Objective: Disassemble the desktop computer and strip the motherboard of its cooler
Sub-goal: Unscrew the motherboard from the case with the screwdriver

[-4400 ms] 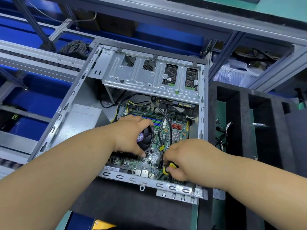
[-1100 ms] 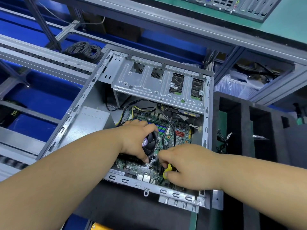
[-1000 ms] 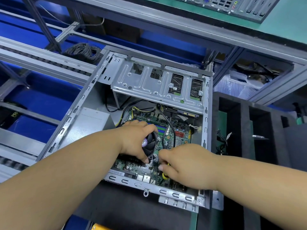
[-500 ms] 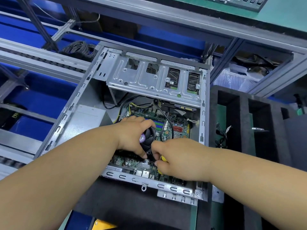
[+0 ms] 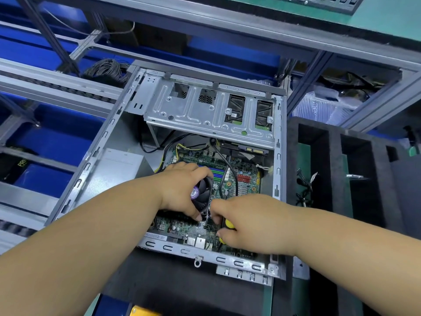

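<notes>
Cooler (image 5: 202, 197), its black fan topped with a round purple label too blurred to read, sits on the green motherboard (image 5: 241, 179) inside the open computer case (image 5: 276, 156). Your left hand (image 5: 182, 190) reaches in from the left and curls over the cooler, fingers wrapped across its far edge and thumb pressed at its near corner. Your right hand (image 5: 250, 222) comes in from the right, just beside the cooler's near corner, fingers closed round a yellow-handled screwdriver (image 5: 229, 224) whose tip is hidden. A black cable (image 5: 232, 176) runs over the board behind your hands. Black foam tray (image 5: 332, 167) stands right of the case.
</notes>
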